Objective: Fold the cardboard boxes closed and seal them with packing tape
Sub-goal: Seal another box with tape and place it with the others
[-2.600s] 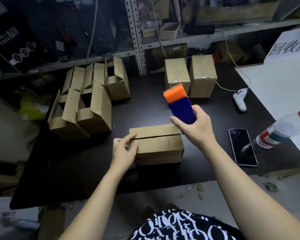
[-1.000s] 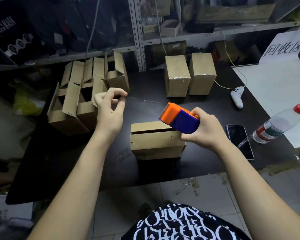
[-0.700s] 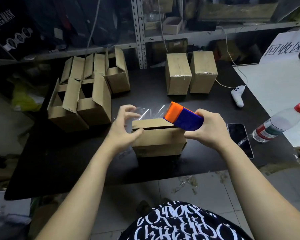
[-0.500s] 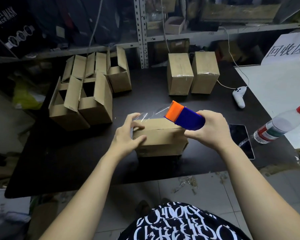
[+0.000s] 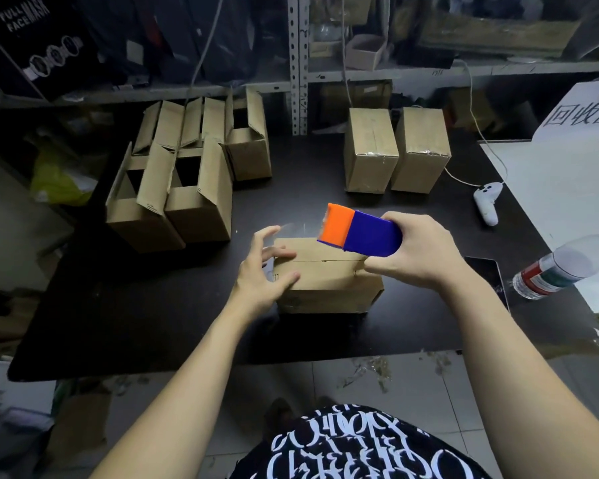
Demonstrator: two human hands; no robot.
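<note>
One box (image 5: 329, 281): my left hand (image 5: 261, 271) presses its end, fingers straight; my right hand (image 5: 415, 250) grips the tape dispenser (image 5: 360, 231).

1. The box (image 5: 329, 285) is made of matt brown cardboard, slightly rough.
2. The tape dispenser (image 5: 363, 233) is moulded in smooth orange and blue plastic with a faint sheen.
3. The surface (image 5: 153, 305) is finished in matt black.
4. The bottle (image 5: 567, 267) is formed of clear, glossy plastic.
5. The shelf upright (image 5: 298, 81) is made of perforated grey metal.

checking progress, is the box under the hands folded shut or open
Folded shut: the box has its top flaps lying flat, meeting along a seam.
</note>
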